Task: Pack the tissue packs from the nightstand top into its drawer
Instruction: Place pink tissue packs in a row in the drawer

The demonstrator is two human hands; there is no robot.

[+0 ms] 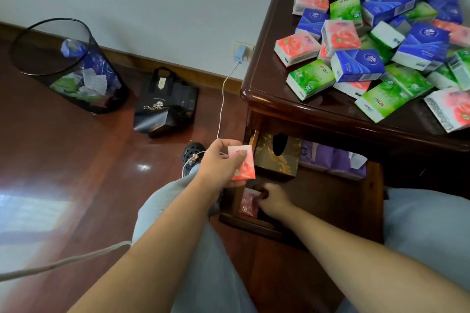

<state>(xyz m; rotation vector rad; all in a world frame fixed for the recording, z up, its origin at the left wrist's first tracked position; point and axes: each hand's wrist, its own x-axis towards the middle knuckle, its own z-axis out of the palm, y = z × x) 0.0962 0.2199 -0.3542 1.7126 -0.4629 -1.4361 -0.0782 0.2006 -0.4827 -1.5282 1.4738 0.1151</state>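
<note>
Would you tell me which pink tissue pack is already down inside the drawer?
The pink pack at the drawer's front left corner, touched by the right hand. The left hand holds another above it; the rest lie on the nightstand top.

We see a glossy dark wooden nightstand point(264, 79), tissue packs point(356, 63) in shiny plastic wrap, a polished wooden floor point(76, 160) and a black mesh bin point(68, 66).

Soft daylight is reflected as glare on the floor point(38, 211) left of the left hand point(218, 165) (edges are bowed); the drawer point(305, 198) is shadowed.
</note>
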